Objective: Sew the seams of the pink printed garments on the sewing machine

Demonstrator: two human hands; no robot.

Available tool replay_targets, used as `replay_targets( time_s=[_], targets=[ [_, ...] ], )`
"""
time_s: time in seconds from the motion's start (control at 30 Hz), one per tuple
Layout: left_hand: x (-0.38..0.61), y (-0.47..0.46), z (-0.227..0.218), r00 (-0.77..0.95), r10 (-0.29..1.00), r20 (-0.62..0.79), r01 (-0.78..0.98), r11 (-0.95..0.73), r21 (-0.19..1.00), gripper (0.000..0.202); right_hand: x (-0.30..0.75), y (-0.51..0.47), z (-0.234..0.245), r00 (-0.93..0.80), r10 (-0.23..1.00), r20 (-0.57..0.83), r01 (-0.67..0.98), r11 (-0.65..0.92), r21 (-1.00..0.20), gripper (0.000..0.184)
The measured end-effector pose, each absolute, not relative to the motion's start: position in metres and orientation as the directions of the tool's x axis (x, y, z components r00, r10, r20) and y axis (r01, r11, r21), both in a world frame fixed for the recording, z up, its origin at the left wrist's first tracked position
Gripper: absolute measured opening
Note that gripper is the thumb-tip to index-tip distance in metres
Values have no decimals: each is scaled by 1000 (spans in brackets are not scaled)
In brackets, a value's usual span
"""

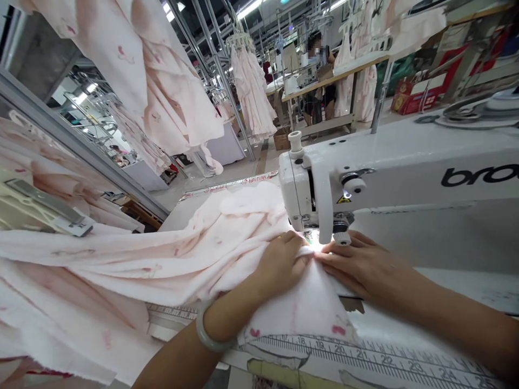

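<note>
Pale pink fabric (227, 232) with small red prints spreads over the sewing table, one end lying under the lit head of a white sewing machine (405, 167). My left hand (284, 265), a pale bangle on its wrist, is closed on a fold of this fabric just left of the needle area. On the other side my right hand (357, 262) has its fingers together, pressing the fabric edge close to the presser foot. The needle and foot are mostly hidden by the machine head and glare. A corner of the cloth hangs toward me over a printed ruler (365, 354).
A grey clip (48, 208) holds fabric at the left. Pink pieces (162, 70) hang overhead, and more hang on racks (253, 92) behind. A metal rail crosses the left side. Farther back, a person sits at another worktable (336, 75) beside a red box (417, 94).
</note>
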State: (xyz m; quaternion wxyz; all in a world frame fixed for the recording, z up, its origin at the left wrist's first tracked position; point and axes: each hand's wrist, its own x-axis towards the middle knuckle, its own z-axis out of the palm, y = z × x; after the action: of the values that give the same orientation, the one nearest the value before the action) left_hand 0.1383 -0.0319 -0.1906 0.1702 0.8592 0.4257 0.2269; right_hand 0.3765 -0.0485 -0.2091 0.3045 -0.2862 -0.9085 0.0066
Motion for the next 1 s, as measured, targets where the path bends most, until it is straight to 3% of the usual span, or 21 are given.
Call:
replay_targets(
  time_s=[0.2, 0.33, 0.5, 0.7, 0.87, 1.0],
  targets=[
    [136, -37, -202, 699, 621, 354, 666, -746, -6, 9, 377, -49, -211, -641, 529, 557, 522, 832, -189, 43],
    [134, -43, -197, 838, 468, 280, 535, -804, -259, 20, 378, -49, -211, -629, 534, 564, 535, 825, -184, 38],
    [137, -47, -193, 847, 499, 182, 530, -809, -255, 18, 378, -49, -211, -621, 517, 589, 538, 828, -160, 33],
    [131, -49, -197, 832, 505, 230, 545, -820, -172, 19, 373, -51, -209, -633, 518, 575, 566, 817, -113, 35],
    [131, -54, -196, 845, 498, 196, 532, -820, -211, 24, 371, -54, -208, -650, 478, 591, 600, 800, 13, 34],
    [136, -54, -196, 842, 509, 181, 540, -806, -242, 25, 370, -57, -211, -638, 501, 585, 640, 767, 42, 34]
  ],
)
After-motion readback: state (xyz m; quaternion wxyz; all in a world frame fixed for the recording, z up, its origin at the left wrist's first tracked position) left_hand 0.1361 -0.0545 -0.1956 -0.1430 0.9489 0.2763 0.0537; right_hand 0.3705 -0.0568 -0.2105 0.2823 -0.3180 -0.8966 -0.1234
